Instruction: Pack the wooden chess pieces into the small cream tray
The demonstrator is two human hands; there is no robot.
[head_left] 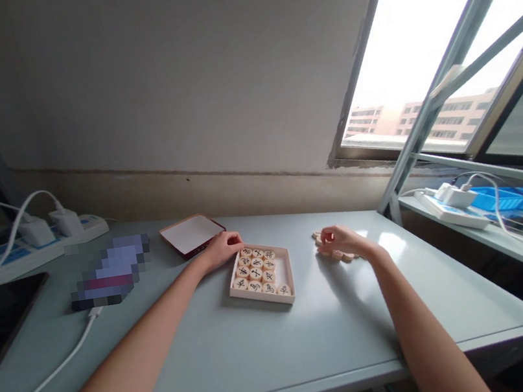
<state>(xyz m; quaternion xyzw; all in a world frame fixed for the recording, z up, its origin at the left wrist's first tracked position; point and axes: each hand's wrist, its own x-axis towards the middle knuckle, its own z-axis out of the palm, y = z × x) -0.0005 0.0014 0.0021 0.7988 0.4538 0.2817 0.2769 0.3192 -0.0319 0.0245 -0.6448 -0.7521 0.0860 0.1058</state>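
Note:
A shallow white box (288,270) on the desk holds several round, pale Chinese chess pieces (256,273), marked with dark characters and laid in rows. Bare box floor shows along its right side. My left hand (223,249) is closed at the box's far left corner, fingers on the rim. To the right of the box, my right hand (341,240) curls over a small pile of loose chess pieces (336,255). Its thumb and fingertips are drawn together; whether a piece is between them is hidden. A box lid (193,234) lies behind my left hand, its white inside facing up.
At the left lie a phone (115,270) with a white cable (60,363), a dark tablet (3,323) and a power strip (94,226). Wall and window bound the desk (247,362) behind. A metal frame (407,164) rises at the right, beside another power strip (455,211).

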